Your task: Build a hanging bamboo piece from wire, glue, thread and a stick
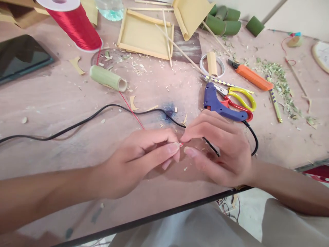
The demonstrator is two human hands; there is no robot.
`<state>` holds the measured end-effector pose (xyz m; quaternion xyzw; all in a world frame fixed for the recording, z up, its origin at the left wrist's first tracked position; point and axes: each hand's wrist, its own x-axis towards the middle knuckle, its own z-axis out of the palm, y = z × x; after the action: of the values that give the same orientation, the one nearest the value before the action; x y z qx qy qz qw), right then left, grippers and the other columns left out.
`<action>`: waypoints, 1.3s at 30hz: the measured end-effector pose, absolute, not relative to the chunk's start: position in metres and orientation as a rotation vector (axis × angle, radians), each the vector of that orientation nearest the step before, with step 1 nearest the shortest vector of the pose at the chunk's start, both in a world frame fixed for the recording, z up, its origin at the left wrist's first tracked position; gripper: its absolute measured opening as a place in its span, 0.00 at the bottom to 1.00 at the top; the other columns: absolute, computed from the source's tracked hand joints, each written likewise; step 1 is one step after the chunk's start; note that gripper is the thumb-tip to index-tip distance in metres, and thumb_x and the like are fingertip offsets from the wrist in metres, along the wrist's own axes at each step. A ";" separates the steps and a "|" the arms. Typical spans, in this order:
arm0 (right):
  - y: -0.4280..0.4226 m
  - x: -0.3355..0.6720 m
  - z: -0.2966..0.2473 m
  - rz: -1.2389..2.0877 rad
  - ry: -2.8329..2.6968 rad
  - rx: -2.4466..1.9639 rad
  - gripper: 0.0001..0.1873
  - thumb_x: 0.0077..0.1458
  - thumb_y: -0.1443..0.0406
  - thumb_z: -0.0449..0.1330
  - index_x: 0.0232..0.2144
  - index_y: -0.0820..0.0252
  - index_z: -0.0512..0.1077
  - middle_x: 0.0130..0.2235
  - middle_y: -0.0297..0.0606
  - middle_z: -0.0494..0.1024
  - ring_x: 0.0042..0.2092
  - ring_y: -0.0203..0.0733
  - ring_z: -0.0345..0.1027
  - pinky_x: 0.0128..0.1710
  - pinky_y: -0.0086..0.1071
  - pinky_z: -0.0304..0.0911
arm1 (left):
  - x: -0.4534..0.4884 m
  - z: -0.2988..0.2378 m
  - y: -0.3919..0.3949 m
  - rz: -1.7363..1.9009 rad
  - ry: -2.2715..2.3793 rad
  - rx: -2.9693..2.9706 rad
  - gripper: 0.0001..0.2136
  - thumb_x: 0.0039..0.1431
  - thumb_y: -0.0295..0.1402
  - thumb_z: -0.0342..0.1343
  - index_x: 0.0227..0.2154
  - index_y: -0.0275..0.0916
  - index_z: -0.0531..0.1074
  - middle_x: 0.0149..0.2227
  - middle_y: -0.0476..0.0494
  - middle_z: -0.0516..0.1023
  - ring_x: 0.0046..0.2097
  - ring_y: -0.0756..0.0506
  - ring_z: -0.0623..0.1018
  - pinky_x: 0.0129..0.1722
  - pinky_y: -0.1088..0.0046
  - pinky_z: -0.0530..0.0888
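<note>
Thumb and forefinger of my left hand (144, 156) are pinched on the end of a red thread (132, 111); a small red tip pokes out past the thumbnail. The thread runs back past a pale green bamboo tube (106, 77) to a large red spool (74, 27). Close by on the right, my right hand (221, 149) has its thumb and forefinger apart, with the forefinger tip almost at the red tip. Whether it touches cannot be made out. Just beyond the right hand lies a blue glue gun (223, 106).
A black cable (66, 129) crosses the table (51, 106). Scissors (240, 97), an orange cutter knife (253, 77) and a tape roll (222, 67) lie at right. Behind are a card tray (145, 53), thin sticks and green bamboo pieces (231, 27). A phone (23, 56) lies left.
</note>
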<state>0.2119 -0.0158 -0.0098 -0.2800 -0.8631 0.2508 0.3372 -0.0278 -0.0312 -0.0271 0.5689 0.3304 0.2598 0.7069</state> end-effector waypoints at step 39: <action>-0.012 0.214 -0.004 0.251 -2.280 -0.917 0.09 0.53 0.73 0.61 0.30 0.54 0.67 0.27 0.28 0.75 0.30 0.37 0.69 0.39 0.41 0.62 | -0.023 -0.022 -0.040 0.518 0.657 1.572 0.16 0.72 0.28 0.55 0.26 0.39 0.64 0.22 0.57 0.58 0.24 0.54 0.58 0.22 0.77 0.58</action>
<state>0.2137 -0.0121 -0.0042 -0.3504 -0.8715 0.0961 0.3294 -0.0230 -0.0401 -0.0222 0.6860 0.2867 0.2260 0.6293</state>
